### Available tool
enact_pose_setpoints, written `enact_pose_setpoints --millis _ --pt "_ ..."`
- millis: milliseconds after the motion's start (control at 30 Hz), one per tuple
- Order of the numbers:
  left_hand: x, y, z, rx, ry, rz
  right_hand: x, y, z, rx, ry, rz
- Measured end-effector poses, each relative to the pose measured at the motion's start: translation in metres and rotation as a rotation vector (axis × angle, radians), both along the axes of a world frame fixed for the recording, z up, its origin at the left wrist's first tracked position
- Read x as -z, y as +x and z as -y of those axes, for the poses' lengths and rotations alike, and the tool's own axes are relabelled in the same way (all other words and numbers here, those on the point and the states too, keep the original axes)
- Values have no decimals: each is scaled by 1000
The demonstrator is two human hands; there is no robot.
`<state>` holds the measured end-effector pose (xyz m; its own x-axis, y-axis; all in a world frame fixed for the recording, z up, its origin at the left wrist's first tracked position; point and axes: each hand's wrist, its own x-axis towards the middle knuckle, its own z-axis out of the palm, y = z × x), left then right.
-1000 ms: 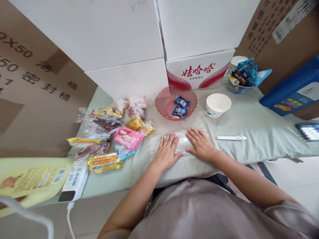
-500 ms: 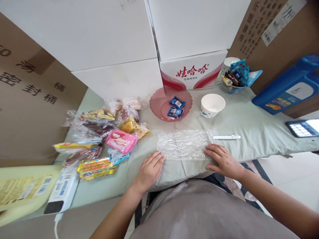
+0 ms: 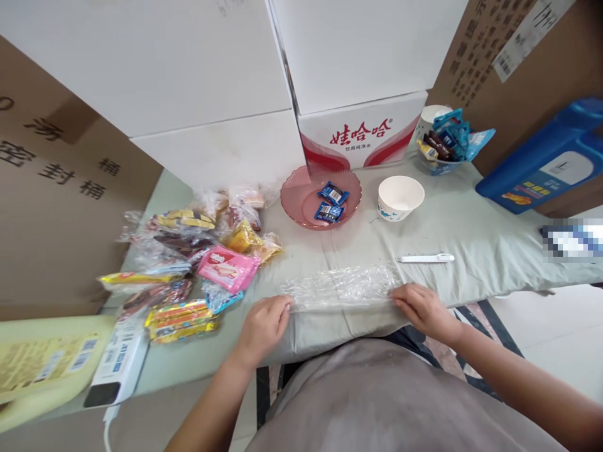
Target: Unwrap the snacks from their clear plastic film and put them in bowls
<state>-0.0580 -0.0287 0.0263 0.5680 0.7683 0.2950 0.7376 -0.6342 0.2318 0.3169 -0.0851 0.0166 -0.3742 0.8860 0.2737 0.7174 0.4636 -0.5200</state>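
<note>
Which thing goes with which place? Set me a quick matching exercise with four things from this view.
1. clear plastic sheet
2. two blue packets
3. slim white tool
4. pink packet

A. between the paper cup and the right hand
B. among the wrapped snacks
C. held by the left hand and right hand
D. inside the scalloped bowl

Pairs: 1-C, 2-D, 3-A, 4-B

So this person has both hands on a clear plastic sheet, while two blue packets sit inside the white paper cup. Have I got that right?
Not quite: the two blue packets lie in the pink bowl, as the head view shows. Both hands are indeed on the clear plastic sheet.
</note>
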Motion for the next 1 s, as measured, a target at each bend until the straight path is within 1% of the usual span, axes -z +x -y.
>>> enact_pose_setpoints --millis 67,133,200,267,333,400,433,467,500,533,600,633,667,700,733,800,867,933,967,1000 --pt "5 3 -9 -74 48 -14 2 -7 -13 151 -50 29" --pt "11 9 -18 -147 68 -45 6 -13 -28 285 -94 118" --pt "17 15 -27 -214 52 -114 11 -18 -41 371 -140 246" --pt "19 20 -31 -266 29 -201 14 -19 -49 407 -166 360" --pt "17 23 -32 -302 49 -252 11 -18 -51 429 -117 422" --pt "11 30 -27 -356 130 -234 5 -21 -50 439 8 414" --pt "8 35 -24 -371 175 -199 2 -25 -48 419 82 387" --pt "6 42 -20 -357 206 -155 0 -31 -47 368 149 354" --pt "5 50 -15 -308 209 -114 -2 -38 -46 280 200 324" --pt "6 58 -11 -227 181 -87 -1 -47 -45 162 232 305" --pt "14 72 -4 -50 90 -88 4 -63 -45 -91 238 314" --pt "20 76 -2 2 51 -114 8 -67 -46 -175 213 337" --pt "26 77 -1 18 25 -147 12 -68 -46 -212 177 364" --pt "32 75 -1 10 11 -179 16 -65 -45 -208 137 391" --pt "37 70 -1 -10 5 -202 19 -59 -42 -172 99 415" --pt "42 59 1 -70 4 -223 21 -40 -33 -83 54 453" --pt "39 51 6 -151 24 -206 21 -19 -18 -38 62 469" --pt "31 55 15 -208 31 -156 21 -4 -1 -36 85 467" --pt "27 61 21 -196 13 -121 21 1 7 -47 95 464" --pt "23 69 25 -152 -20 -85 22 4 15 -59 101 458"
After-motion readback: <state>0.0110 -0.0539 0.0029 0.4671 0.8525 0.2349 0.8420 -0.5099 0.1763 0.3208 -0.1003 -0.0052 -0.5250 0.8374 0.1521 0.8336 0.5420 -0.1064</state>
